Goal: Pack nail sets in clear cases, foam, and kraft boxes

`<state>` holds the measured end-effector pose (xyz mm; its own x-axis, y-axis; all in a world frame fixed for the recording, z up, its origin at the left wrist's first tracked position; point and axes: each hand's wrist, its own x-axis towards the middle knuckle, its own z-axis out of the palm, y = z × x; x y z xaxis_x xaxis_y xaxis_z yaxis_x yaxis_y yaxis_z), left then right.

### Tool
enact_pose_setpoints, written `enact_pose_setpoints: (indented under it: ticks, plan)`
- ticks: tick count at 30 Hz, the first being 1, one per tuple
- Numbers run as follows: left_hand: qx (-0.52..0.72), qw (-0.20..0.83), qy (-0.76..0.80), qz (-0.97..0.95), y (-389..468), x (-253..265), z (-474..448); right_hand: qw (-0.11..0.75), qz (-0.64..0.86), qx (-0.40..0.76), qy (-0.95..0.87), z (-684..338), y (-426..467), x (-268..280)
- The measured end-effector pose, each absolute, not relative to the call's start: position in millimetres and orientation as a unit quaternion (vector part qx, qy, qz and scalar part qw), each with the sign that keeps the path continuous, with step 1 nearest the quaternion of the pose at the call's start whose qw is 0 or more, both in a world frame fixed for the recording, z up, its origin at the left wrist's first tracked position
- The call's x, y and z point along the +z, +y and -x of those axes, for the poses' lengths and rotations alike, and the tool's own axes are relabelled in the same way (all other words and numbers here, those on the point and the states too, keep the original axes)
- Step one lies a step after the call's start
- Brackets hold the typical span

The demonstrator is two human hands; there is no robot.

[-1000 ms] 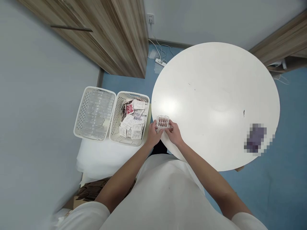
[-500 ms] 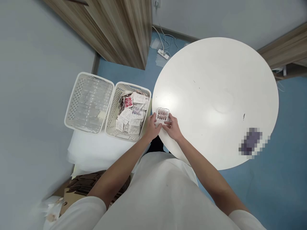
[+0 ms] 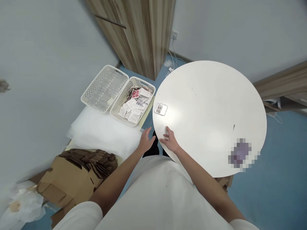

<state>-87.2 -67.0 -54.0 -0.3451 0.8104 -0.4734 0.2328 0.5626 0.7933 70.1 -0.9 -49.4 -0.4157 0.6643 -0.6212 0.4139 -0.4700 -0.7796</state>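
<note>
The clear case (image 3: 161, 109) lies on the table (image 3: 208, 105) near its rim, ahead of the left hand (image 3: 145, 141) and slightly nearer right hand (image 3: 170, 141), its long axis unclear. Both hands' fingers are loosely parted, holding nothing.

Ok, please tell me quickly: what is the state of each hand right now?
Left hand: open, holding nothing.
Right hand: open, holding nothing; whether it touches the white table cannot be told.

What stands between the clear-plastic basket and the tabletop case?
In the head view, the basket of cards stands between the clear-plastic basket and the case.
</note>
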Motion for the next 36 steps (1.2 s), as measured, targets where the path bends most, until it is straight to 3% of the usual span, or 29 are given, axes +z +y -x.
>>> enact_pose_setpoints:
  ticks: [10,22,31,36]
  plan:
    - [0.268,0.495,0.772,-0.295,-181,-22,61,0.005,0.452,0.681,-0.575,-107,-61,-35]
    - [0.366,0.456,0.779,-0.226,-268,-10,112,-0.046,0.334,0.651,-0.680,-2,-86,-26]
    - [0.413,0.383,0.791,-0.239,-254,6,151,-0.149,0.315,0.582,-0.735,53,-112,-32]
    - [0.358,0.387,0.810,-0.258,-221,15,183,-0.136,0.341,0.528,-0.766,78,-87,-39]
